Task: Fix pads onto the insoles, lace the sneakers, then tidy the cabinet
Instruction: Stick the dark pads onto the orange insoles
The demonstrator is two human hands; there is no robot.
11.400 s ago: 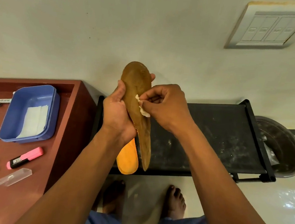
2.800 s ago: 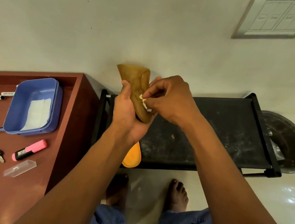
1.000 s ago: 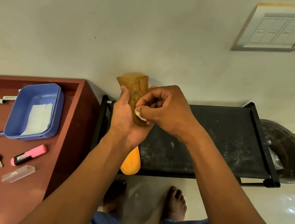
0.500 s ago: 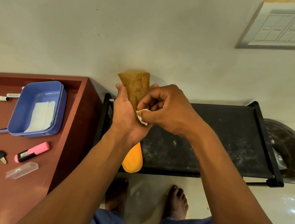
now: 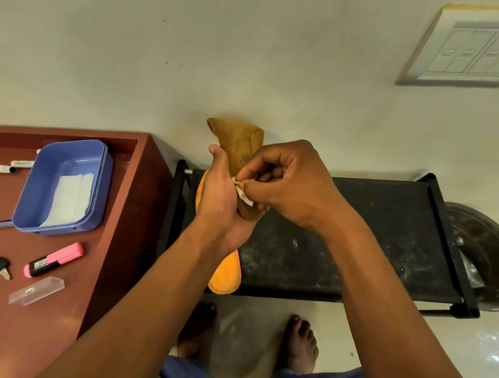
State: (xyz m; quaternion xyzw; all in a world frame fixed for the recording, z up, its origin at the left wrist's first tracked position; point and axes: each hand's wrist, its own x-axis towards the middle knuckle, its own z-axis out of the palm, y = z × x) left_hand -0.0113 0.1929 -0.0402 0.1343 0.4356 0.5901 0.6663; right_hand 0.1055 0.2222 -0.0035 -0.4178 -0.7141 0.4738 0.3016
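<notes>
Insoles point(image 5: 236, 145) held upright at frame centre, above the black shelf point(image 5: 358, 243) against the wall. Left hand point(image 5: 221, 204) wrapped around the pair from the left, palm turned toward the camera, thumb up along the brown edge. Right hand point(image 5: 288, 180) reaching in from the right, knuckles bent, thumb and forefinger pinched on a small white pad point(image 5: 243, 192) pressed against the brown face. Brown insole bent over at the top, small round marks showing; orange insole point(image 5: 227, 277) behind it, heel poking out below the left wrist.
</notes>
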